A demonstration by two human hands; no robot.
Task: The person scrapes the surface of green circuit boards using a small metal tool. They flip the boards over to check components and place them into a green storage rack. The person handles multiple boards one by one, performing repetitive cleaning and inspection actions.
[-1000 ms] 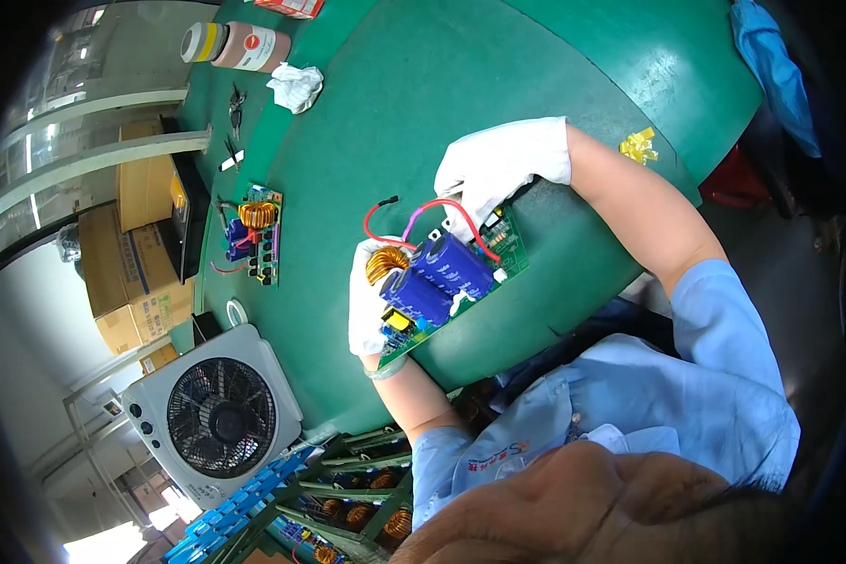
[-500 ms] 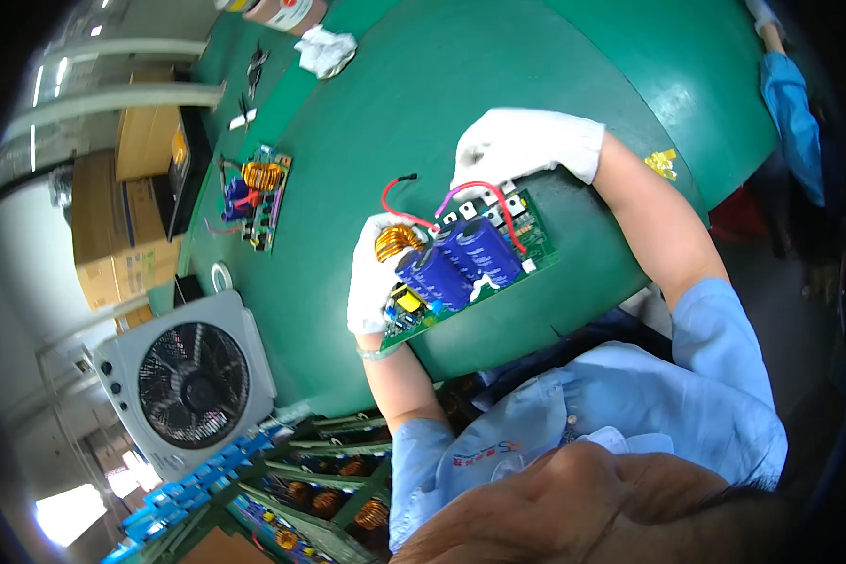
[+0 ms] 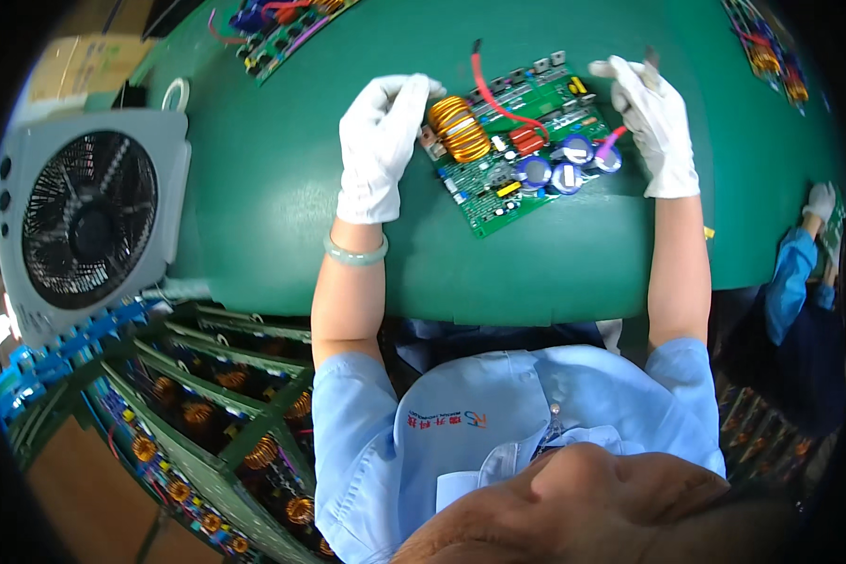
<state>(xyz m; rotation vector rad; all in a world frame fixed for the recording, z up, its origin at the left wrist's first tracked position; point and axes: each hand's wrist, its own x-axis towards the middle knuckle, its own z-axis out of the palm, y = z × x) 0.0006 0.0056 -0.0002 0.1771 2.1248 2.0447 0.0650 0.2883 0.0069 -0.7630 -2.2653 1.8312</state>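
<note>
I see the green circuit board (image 3: pixel 520 141) lying flat on the green table (image 3: pixel 254 188), between my hands. My left hand (image 3: pixel 378 146) pinches its left edge beside the copper coil (image 3: pixel 459 128); my right hand (image 3: pixel 653 127) grips the right edge.

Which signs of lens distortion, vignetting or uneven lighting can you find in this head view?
Head view: fisheye bends the green table's near edge into a curve; corners fall to black vignette; light is even and soft, with only faint shadow beside the green circuit board; the white-gloved left hand and white-gloved right hand look sharp.
</note>
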